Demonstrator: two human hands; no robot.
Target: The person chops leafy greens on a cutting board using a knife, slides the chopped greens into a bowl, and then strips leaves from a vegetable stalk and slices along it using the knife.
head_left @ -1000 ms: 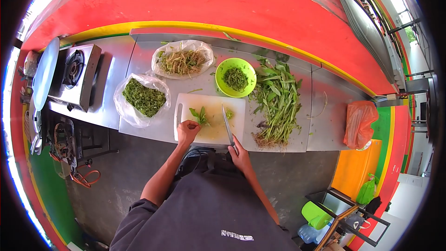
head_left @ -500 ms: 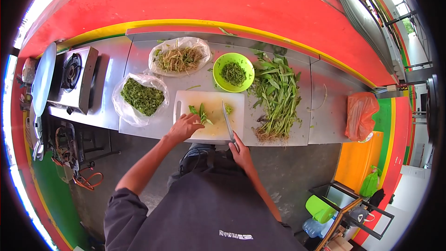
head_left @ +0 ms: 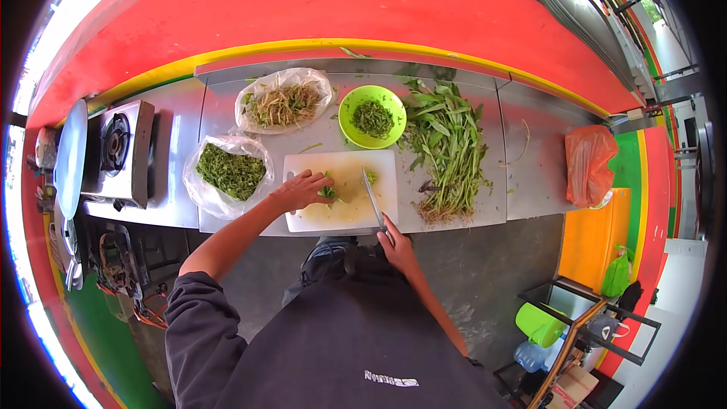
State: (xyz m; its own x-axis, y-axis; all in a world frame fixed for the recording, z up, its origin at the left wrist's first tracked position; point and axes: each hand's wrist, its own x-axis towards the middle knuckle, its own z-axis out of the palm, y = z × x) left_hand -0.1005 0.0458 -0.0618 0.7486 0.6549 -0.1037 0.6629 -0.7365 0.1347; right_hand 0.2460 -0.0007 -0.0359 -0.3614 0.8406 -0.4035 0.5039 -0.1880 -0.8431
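My left hand (head_left: 301, 188) is over the left part of the white cutting board (head_left: 344, 160), its fingers closed around a small bunch of green leaves (head_left: 329, 192). At the board's near right edge, my right hand (head_left: 395, 241) grips a knife (head_left: 372, 198) by its handle. The blade points away from me, its tip beside a little pile of cut greens (head_left: 370, 177). Beyond the board stands a lime-green bowl (head_left: 348, 123) with chopped greens in it. A heap of long-stemmed leafy greens (head_left: 450, 144) with roots lies to the right.
Left of the board are a clear plastic bag of chopped greens (head_left: 231, 170) and another bag of rooty stems (head_left: 284, 106). A gas stove (head_left: 121, 153) sits at the far left of the metal counter (head_left: 530, 174). An orange plastic bag (head_left: 589, 167) is at the right end.
My left hand has moved slightly up and right onto the leaves, and its fingers have closed on them. The knife stays in nearly the same place on the board.
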